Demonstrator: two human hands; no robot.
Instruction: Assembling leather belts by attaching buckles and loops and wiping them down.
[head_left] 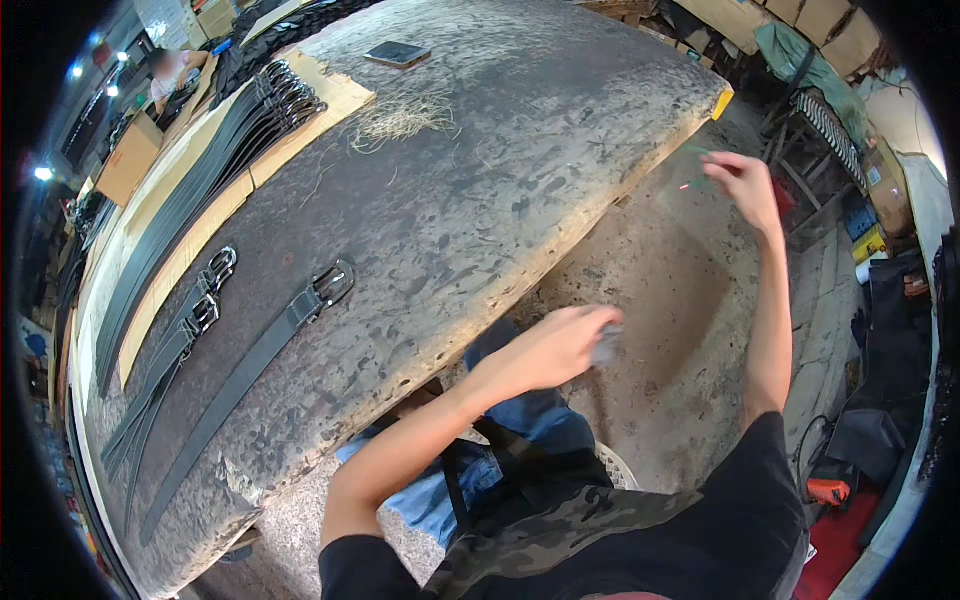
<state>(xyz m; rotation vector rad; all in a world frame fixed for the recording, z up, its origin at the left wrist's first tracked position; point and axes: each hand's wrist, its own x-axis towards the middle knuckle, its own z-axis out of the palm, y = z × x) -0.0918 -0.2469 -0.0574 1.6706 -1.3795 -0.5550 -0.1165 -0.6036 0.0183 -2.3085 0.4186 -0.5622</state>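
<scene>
My left hand (560,350) is closed just past the table's near edge, above the floor. A small grey thing (607,345) shows at its fingers, too smeared by motion to name. My right hand (745,190) is raised further out to the right, its thumb and fingers pinched together. Something thin and greenish shows by those fingertips, too faint to make out. On the table, nearest my left arm, lies a single black belt (240,390) with a silver buckle. Beside it rests a small group of black belts (170,350), buckles at the far end.
A stack of black belts (190,210) lies on a cardboard sheet (345,95) at the left. A phone (398,54) and a tangle of pale string (405,118) are on the worn table (480,190). Another person (175,80) is at far left. An orange-handled tool (828,491) lies at right.
</scene>
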